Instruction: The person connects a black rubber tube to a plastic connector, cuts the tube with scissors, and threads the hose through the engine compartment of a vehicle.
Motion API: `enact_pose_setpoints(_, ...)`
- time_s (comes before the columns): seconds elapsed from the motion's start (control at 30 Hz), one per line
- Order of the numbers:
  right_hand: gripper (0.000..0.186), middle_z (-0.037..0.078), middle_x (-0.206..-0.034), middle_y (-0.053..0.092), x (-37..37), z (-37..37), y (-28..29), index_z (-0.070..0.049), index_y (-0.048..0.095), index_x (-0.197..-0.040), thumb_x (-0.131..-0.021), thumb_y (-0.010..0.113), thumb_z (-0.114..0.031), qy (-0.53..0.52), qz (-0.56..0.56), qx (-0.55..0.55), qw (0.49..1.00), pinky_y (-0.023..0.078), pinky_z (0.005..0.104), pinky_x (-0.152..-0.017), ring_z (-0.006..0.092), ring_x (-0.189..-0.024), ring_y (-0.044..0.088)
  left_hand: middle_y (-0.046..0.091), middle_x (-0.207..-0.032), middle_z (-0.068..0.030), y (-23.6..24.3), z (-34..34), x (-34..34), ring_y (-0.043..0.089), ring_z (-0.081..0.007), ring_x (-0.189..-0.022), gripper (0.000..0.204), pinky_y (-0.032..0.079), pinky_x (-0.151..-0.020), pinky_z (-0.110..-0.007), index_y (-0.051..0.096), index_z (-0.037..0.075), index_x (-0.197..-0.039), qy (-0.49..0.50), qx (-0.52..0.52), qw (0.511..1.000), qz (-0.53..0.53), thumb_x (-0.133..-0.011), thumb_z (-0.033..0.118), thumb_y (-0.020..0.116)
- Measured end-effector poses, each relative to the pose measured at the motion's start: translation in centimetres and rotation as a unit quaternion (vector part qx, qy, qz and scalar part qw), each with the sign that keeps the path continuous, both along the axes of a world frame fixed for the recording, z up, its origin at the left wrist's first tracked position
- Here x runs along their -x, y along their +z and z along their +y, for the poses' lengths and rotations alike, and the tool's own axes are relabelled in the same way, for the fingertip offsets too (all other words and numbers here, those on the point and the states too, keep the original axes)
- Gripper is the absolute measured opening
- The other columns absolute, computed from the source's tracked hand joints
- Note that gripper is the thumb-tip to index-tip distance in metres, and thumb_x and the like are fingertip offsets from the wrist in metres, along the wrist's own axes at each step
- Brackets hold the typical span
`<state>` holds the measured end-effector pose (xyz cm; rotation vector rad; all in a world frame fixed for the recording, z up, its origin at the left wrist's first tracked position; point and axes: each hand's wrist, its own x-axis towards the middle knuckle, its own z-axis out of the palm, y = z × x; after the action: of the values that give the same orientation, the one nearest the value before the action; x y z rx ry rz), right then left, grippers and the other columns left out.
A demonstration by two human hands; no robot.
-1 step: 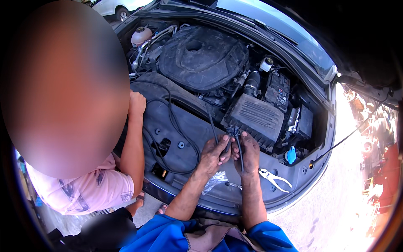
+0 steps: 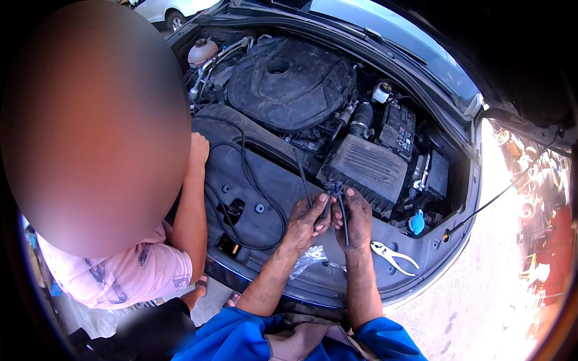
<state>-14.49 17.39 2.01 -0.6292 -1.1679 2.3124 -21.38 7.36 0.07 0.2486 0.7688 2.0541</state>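
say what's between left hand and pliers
The head view shows the right hand, holding a black cable, between the left hand and the slip-joint pliers.

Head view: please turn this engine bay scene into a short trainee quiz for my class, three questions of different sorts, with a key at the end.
1. Multiple choice: which tool lies below and to the right of the person's right hand?
A) hammer
B) pliers
C) screwdriver

2. True or false: the left hand and the right hand both hold black cable.

3. Fill in: below and to the right of the ribbed black box is a cap coloured ____.

Key: 1. B; 2. True; 3. blue.
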Motion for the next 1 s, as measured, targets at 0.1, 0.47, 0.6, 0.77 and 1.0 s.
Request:
enact_pose_setpoints(0.1,0.030,0.008,-0.072,0.056,0.1,-0.2,0.2,0.003,0.054,-0.104,-0.100,0.051,-0.026,-0.023,0.026,-0.004,0.999,0.036,0.0203,-0.042,0.0089,-0.049,0.045,0.060,-0.071,-0.0096,0.0,0.0,0.0,0.038,-0.0044,-0.044,0.030,0.029,-0.041,-0.018,0.056,0.000,-0.099,0.010,-0.007,1.000,0.001,-0.100,0.029,0.052)
enact_pose_setpoints(0.47,0.022,0.011,-0.079,0.061,-0.2,-0.4,-1.1,-0.002,0.054,-0.110,-0.096,0.058,-0.017,-0.037,0.066,-0.075,0.994,0.041,0.0218,-0.046,0.0120,-0.057,0.052,0.052,-0.063,-0.0035,0.3,0.0,0.2,0.037,-0.0044,-0.043,0.032,0.043,-0.053,-0.022,0.055,0.000,-0.095,0.013,0.006,1.000,0.023,-0.099,0.031,0.052)
enact_pose_setpoints(0.6,0.023,0.012,-0.081,0.062,-0.2,-0.5,-0.7,-0.002,0.054,-0.111,-0.096,0.058,-0.018,-0.048,0.060,-0.066,0.995,0.041,0.0223,-0.046,0.0125,-0.056,0.052,0.053,-0.065,-0.0046,0.5,0.0,0.2,0.037,-0.0045,-0.043,0.031,0.043,-0.054,-0.022,0.055,0.000,-0.096,0.011,0.000,1.000,0.017,-0.099,0.031,0.052)
enact_pose_setpoints(0.77,0.024,0.012,-0.080,0.063,-0.3,-0.2,-1.1,-0.002,0.054,-0.111,-0.096,0.058,-0.020,-0.049,0.055,-0.023,0.997,0.040,0.0219,-0.045,0.0128,-0.054,0.052,0.054,-0.069,-0.0060,0.5,0.1,0.0,0.037,-0.0045,-0.043,0.030,0.043,-0.055,-0.022,0.056,0.001,-0.097,0.005,-0.007,1.000,0.026,-0.099,0.030,0.053)
enact_pose_setpoints(1.0,0.022,0.008,-0.074,0.061,-0.3,0.2,-1.5,-0.003,0.053,-0.110,-0.096,0.058,-0.019,-0.077,0.044,-0.064,0.994,0.039,0.0217,-0.045,0.0113,-0.052,0.051,0.052,-0.065,-0.0039,0.2,0.4,-0.2,0.038,-0.0046,-0.044,0.030,0.042,-0.055,-0.021,0.055,0.001,-0.097,-0.011,-0.015,1.000,0.014,-0.099,0.031,0.053)
